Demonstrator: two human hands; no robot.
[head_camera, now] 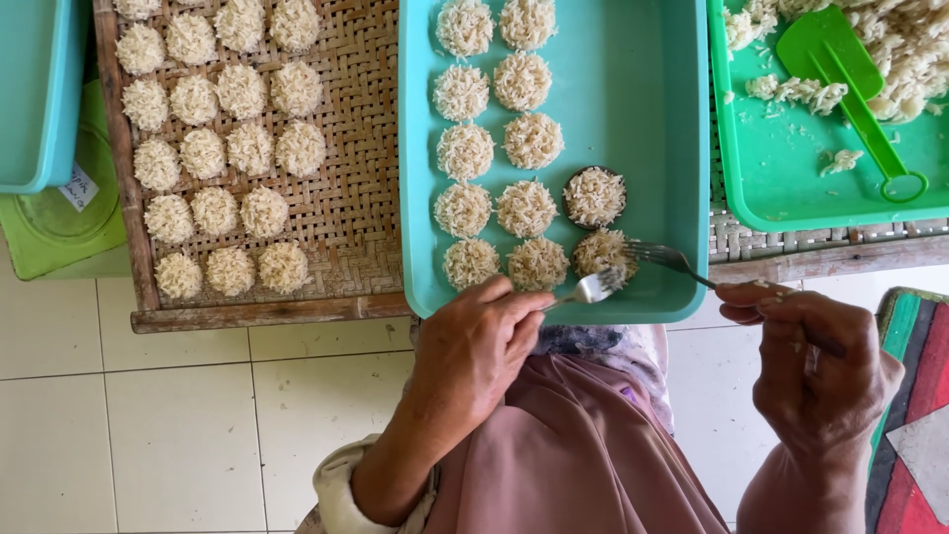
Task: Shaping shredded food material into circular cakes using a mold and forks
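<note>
Right hand [820,371] holds fork [667,259], tines pointing left at rice cake [603,253].

Hands with spoon [591,288] and fork [664,259] over rice cakes [604,251]

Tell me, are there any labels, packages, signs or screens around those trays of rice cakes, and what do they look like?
Small white paper label: far left, stuck on the light green plastic lid under the turquoise plastic container; roughly rectangular, tilted, with dark handwriting.
No packages, signs or screens show anywhere else.
</note>
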